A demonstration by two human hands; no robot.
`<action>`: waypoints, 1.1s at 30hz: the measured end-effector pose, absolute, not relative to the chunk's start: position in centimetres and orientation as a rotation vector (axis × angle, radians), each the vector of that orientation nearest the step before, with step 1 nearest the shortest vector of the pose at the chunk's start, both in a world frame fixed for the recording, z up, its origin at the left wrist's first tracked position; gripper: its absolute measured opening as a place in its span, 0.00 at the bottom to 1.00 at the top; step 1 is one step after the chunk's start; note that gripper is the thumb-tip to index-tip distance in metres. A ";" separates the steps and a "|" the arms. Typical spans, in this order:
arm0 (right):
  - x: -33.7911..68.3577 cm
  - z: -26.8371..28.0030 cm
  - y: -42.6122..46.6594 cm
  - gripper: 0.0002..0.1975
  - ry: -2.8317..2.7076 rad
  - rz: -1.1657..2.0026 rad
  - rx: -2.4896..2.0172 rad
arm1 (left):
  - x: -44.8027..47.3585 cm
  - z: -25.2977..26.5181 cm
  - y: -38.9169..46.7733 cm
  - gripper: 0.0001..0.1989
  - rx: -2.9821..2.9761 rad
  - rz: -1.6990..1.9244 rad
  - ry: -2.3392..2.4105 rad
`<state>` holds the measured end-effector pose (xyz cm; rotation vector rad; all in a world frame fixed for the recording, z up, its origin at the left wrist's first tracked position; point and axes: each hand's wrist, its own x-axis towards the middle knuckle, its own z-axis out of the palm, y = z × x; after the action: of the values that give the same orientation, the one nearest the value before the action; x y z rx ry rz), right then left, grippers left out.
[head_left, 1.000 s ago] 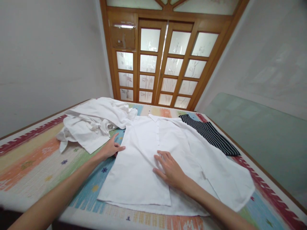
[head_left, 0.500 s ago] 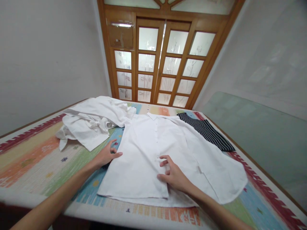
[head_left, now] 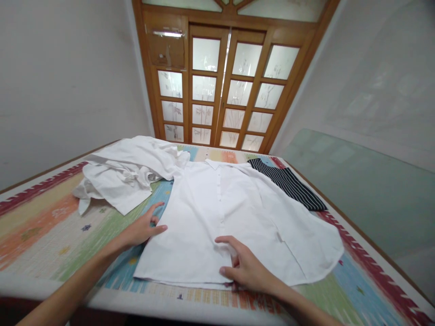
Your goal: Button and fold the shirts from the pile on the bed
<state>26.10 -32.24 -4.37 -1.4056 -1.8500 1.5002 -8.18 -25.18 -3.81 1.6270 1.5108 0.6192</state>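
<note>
A white button-up shirt [head_left: 199,217] lies spread front side up, its collar at the far end and its hem near me. My left hand [head_left: 142,228] is at the shirt's left side edge, thumb over the cloth and fingers apart; it is open. Over the lower front, near the buttoned opening, hovers or rests my right hand [head_left: 246,267]. Its index finger and thumb are apart, so it is open, though its other fingers are partly hidden. Whether either hand presses on the cloth I cannot tell.
A rumpled heap of white clothing [head_left: 118,181] lies at the far left, touching the shirt's sleeve. Black-and-white striped cloth [head_left: 288,183] sits at the far right. Under everything is a colourful patterned sheet [head_left: 44,235]. A pale green panel [head_left: 356,190] stands along the right side.
My right hand has moved down toward the hem, its index finger straighter. The shirt's lower front opening edges now lie closer together. My left hand has shifted slightly left and down.
</note>
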 end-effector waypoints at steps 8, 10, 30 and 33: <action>26.1 -3.9 -33.3 0.31 -1.928 1.445 -1.408 | -8.9 -3.3 -26.3 0.43 1.538 0.599 1.472; 26.1 -3.9 -33.5 0.31 -1.972 1.444 -1.398 | -9.0 -3.4 -26.3 0.41 1.493 0.585 1.484; 24.2 -2.8 -21.0 0.12 -2.316 0.387 -1.210 | -3.7 -6.2 -28.5 0.22 2.569 0.695 1.437; 23.4 -4.6 -16.0 0.17 -2.354 0.295 -1.251 | -3.5 -7.9 -29.2 0.29 2.742 0.597 1.401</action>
<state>23.43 -16.04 -4.56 -1.2512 -2.3545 0.2948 -3.51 -29.24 -7.86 2.7417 1.4007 0.5974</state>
